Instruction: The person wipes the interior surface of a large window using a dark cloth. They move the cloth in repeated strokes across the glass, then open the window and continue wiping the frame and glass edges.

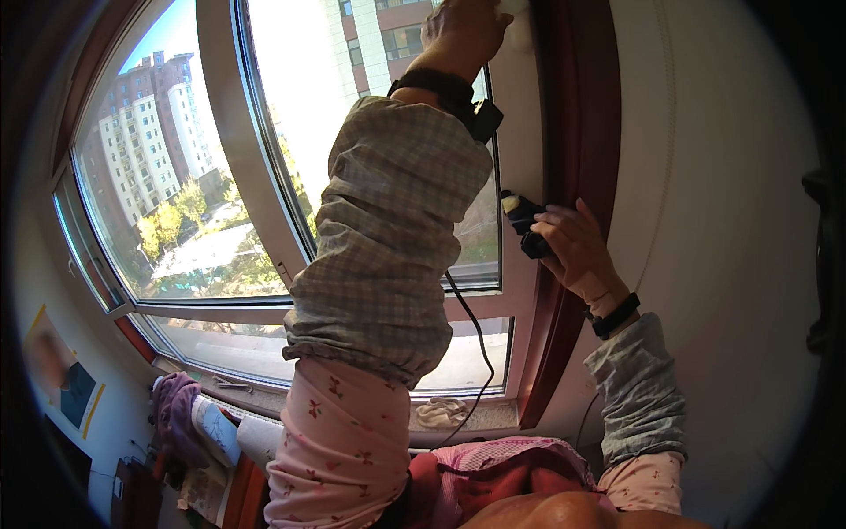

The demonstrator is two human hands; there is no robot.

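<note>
My left hand point(466, 33) is raised at the top edge of the view, against the upper right of the window frame point(519, 139). A blurred pale thing shows beside its fingers; whether the hand grips it is unclear. Lower down, my right hand point(575, 244) holds a bunched black cloth point(529, 228) with a yellowish patch. That cloth lies against the frame, next to the dark red wooden trim point(581, 132). Both wrists wear black straps, and checked sleeve covers point(390, 225) sit over my pink sleeves. The window glass point(304, 86) is partly hidden by my left arm.
A black cable point(479, 324) hangs down past the sill. On the stone sill point(499, 415) lies a crumpled pale cloth point(441, 412). Purple fabric point(177, 400) drapes over things at lower left. A poster point(66, 377) hangs on the left wall; a white wall point(727, 198) stands at right.
</note>
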